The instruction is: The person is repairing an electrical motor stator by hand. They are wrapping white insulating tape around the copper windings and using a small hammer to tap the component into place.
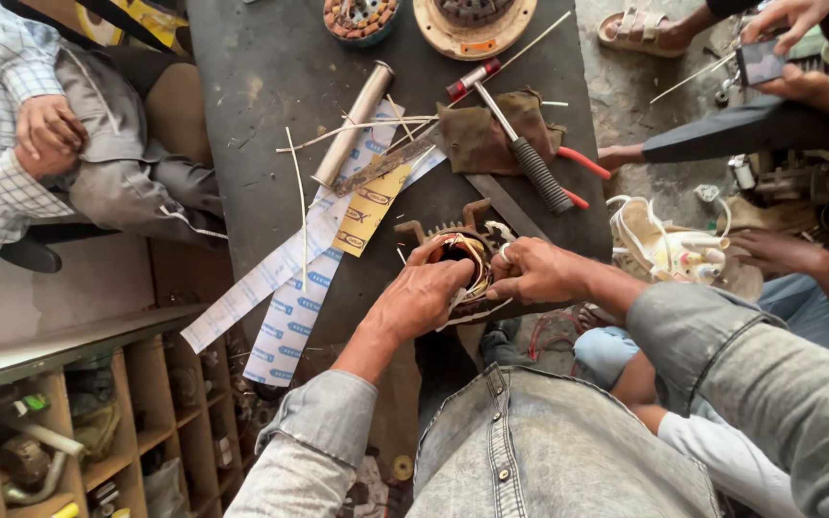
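Note:
A motor stator (460,251) with copper windings and white insulation slips sits at the near edge of the dark workbench (261,86). My left hand (421,297) rests on the stator's near left side, its fingers curled over the windings. Gripping the right rim, my right hand (532,270) presses its fingertips into the core by a white slip. Both of my arms wear grey denim sleeves.
On the bench lie a hammer (518,140) on a brown cloth (491,132), red-handled pliers (580,164), a metal tube (353,123), long insulation paper strips (296,278), thin sticks and two wound stators at the far edge. People sit left and right. Wooden shelves (98,432) stand lower left.

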`<state>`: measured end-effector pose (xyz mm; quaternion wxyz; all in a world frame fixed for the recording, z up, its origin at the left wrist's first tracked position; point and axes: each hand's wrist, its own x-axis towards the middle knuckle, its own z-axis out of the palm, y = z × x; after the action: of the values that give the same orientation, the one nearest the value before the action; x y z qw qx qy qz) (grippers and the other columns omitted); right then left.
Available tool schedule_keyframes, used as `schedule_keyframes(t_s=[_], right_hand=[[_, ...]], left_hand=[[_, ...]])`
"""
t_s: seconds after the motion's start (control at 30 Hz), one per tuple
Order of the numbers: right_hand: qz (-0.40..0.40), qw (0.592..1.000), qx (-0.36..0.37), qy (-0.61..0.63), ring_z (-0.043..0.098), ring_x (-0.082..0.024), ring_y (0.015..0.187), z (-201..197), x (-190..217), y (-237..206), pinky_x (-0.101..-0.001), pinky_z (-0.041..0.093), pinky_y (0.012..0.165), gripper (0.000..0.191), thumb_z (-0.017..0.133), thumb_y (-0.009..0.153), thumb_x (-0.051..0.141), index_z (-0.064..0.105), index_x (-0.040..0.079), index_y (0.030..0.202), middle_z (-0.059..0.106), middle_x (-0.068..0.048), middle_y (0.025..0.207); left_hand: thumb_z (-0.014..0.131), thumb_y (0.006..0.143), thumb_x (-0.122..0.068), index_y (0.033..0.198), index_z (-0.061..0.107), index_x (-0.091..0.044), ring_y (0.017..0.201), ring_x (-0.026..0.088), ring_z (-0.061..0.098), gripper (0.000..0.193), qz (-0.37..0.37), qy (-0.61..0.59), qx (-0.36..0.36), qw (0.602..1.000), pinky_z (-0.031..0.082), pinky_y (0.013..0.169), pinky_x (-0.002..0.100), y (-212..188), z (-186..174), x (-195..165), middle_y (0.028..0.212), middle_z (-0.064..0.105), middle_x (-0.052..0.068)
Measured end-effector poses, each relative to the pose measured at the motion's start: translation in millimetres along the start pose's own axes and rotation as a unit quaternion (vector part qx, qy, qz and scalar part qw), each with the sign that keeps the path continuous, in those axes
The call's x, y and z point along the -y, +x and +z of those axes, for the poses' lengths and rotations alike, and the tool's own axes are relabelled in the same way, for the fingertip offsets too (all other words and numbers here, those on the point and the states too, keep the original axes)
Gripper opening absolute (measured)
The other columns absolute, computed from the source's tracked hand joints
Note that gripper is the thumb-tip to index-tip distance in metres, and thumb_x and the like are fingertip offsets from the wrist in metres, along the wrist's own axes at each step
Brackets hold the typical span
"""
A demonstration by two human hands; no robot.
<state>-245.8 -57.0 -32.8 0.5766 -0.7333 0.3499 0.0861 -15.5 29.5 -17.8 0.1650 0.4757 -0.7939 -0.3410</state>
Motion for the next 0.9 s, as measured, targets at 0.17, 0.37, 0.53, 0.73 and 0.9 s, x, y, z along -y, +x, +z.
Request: schedule_keyframes(t_s=[0.17,0.37,0.53,0.73,0.9], right_hand=[[0.064,0.966,0.189,0.164,0.063,-0.017,0.058,17,-3,-14,-0.0328,0.051,0.054,0.022,0.080,0.082,0.021,0.077,0.000,0.082,0.067,-0.006,0.063],[0.117,0.964,0.035,0.236,0.074,-0.015,0.063,-11,-39,-40,-0.0310,0.059,0.056,0.020,0.079,0.079,0.016,0.076,0.004,0.094,0.077,-0.005,0.076],[0.032,0.903,-0.220,0.368,0.059,-0.016,0.073,-39,-48,-27,-0.0311,0.047,0.063,0.028,0.075,0.091,0.022,0.073,0.005,0.113,0.067,-0.009,0.089],[-0.298,0.872,-0.282,-0.266,0.059,-0.028,0.096,3,20,-28,-0.0465,0.043,0.085,0.019,0.069,0.079,0.013,0.075,0.015,0.097,0.063,-0.008,0.102],[-0.354,0.867,-0.174,-0.303,0.055,-0.023,0.095,23,46,-38,-0.0441,0.041,0.090,0.020,0.067,0.070,0.020,0.078,0.018,0.087,0.059,-0.004,0.100]], left_hand=[[0.058,0.083,0.004,0.099,0.056,-0.009,0.096,0.034,0.065,0.021,0.011,0.001,0.010,1.000,0.030,0.117,0.049,4,-7,-2,0.085,0.066,0.010],[0.058,0.083,0.005,0.095,0.054,-0.008,0.094,0.033,0.065,0.019,0.003,0.000,0.017,1.000,0.031,0.119,0.048,5,-8,-5,0.081,0.064,0.009],[0.058,0.082,0.006,0.098,0.055,-0.008,0.094,0.034,0.065,0.021,0.010,-0.009,0.006,1.000,0.031,0.118,0.050,3,-6,-5,0.083,0.065,0.010],[0.060,0.081,0.003,0.102,0.058,-0.010,0.100,0.035,0.065,0.025,0.007,0.000,0.006,1.000,0.032,0.116,0.050,5,-6,-4,0.089,0.067,0.012],[0.064,0.083,-0.002,0.104,0.056,-0.006,0.100,0.036,0.064,0.023,-0.003,-0.001,0.014,1.000,0.031,0.116,0.050,4,-5,-6,0.090,0.067,0.013]])
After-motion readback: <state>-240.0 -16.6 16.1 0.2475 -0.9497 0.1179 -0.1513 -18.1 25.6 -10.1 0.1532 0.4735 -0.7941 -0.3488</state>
